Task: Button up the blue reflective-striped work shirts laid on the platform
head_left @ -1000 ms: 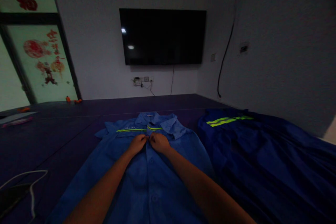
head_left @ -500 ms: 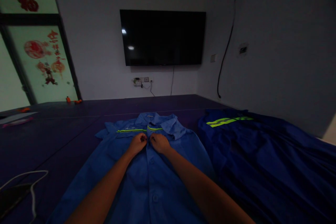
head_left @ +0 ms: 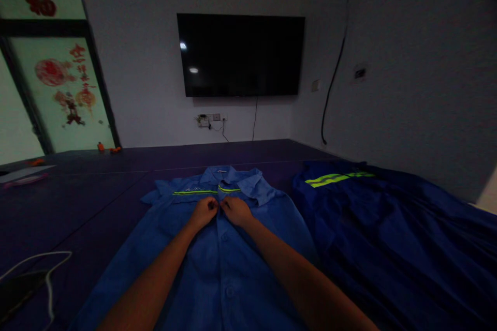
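A blue work shirt (head_left: 256,248) with a yellow-green stripe across the chest lies front side up before me, its collar at the far end. My left hand (head_left: 204,212) pinches the shirt's front placket just below the stripe. Right beside it, my right hand (head_left: 235,211) has its fingers closed on the other side of the same placket. Whatever button sits between the fingertips is hidden. Lower down the placket, two buttons show. To the right lies a darker blue garment (head_left: 368,238) with a yellow-green and grey band.
The shirt rests on a purple surface (head_left: 104,222). A white cable (head_left: 48,279) and a dark object lie at the lower left. Small orange items (head_left: 115,150) sit near the door. A television (head_left: 243,57) hangs on the wall, and a black cable (head_left: 334,77) dangles at the right.
My right hand's fingertips have shifted very slightly left, closer to the left hand at the placket. The garments look unmoved.
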The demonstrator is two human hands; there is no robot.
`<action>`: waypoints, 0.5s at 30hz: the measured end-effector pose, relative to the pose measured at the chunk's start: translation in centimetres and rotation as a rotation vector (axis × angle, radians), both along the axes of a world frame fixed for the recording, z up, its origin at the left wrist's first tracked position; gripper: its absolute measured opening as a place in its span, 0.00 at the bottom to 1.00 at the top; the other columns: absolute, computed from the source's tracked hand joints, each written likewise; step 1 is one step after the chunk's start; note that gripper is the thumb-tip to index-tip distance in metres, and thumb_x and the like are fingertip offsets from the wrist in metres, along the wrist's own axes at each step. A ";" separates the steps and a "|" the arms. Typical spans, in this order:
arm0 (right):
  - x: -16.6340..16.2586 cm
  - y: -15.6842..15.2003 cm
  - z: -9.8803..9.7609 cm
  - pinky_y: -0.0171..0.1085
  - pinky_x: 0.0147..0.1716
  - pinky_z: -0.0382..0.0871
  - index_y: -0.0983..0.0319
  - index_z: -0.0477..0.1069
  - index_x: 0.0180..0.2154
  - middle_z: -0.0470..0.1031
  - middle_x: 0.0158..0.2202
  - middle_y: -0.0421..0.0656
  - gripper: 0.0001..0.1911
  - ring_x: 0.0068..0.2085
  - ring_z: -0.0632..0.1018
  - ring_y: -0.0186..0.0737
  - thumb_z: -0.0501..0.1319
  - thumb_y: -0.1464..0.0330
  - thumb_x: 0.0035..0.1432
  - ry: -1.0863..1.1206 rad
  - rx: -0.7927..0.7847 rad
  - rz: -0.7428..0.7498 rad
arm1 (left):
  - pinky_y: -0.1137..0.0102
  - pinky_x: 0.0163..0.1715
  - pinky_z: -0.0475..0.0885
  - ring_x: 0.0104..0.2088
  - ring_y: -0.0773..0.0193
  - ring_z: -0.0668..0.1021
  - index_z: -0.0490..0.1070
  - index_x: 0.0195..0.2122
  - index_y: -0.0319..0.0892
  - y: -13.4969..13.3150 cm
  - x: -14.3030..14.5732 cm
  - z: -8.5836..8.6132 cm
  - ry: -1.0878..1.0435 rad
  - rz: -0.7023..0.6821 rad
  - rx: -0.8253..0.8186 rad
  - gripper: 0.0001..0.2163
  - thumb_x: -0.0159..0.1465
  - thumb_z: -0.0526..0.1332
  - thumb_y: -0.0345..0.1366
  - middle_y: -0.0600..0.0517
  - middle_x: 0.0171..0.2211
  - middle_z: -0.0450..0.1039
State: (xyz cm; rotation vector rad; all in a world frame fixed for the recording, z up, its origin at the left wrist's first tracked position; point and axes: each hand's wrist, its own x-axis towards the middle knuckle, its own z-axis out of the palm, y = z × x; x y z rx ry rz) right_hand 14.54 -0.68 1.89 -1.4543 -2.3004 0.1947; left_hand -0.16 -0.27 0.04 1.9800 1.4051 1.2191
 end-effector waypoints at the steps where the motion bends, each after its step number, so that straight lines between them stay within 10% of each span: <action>1: 0.0 0.0 0.0 0.32 0.36 0.61 0.62 0.71 0.39 0.75 0.40 0.46 0.16 0.42 0.74 0.38 0.47 0.64 0.61 0.004 0.007 0.008 | 0.73 0.28 0.64 0.26 0.67 0.70 0.67 0.22 0.39 0.0 0.0 0.0 0.003 -0.002 0.000 0.04 0.49 0.54 0.29 0.55 0.21 0.68; 15: 0.2 0.2 -0.2 0.30 0.32 0.61 0.61 0.72 0.37 0.76 0.37 0.43 0.15 0.39 0.75 0.38 0.50 0.62 0.59 0.043 0.018 0.022 | 0.74 0.27 0.63 0.25 0.67 0.69 0.66 0.23 0.39 -0.4 0.1 0.3 0.042 0.005 0.010 0.02 0.51 0.55 0.29 0.55 0.21 0.66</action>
